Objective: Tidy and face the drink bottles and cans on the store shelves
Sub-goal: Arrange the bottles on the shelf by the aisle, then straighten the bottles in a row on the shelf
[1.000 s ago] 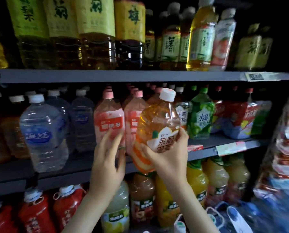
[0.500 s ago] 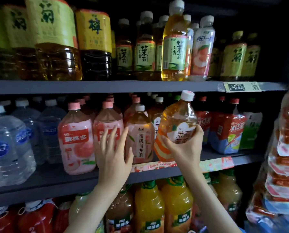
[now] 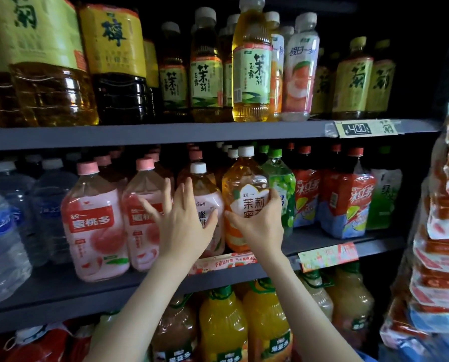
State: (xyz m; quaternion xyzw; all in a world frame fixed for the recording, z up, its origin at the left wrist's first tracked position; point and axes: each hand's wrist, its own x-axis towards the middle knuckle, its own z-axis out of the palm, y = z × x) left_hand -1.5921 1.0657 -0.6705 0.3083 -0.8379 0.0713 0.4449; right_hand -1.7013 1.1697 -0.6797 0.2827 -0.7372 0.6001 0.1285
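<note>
— Where is the amber jasmine-tea bottle?
— Upright at the front of the middle shelf, label facing out. The right hand grips its lower body from six o'clock.
— And around it?
— A green bottle stands just beside it at three o'clock, and a peach-tea bottle at nine o'clock. The left hand is in front of that one, fingers straight and spread.
</note>
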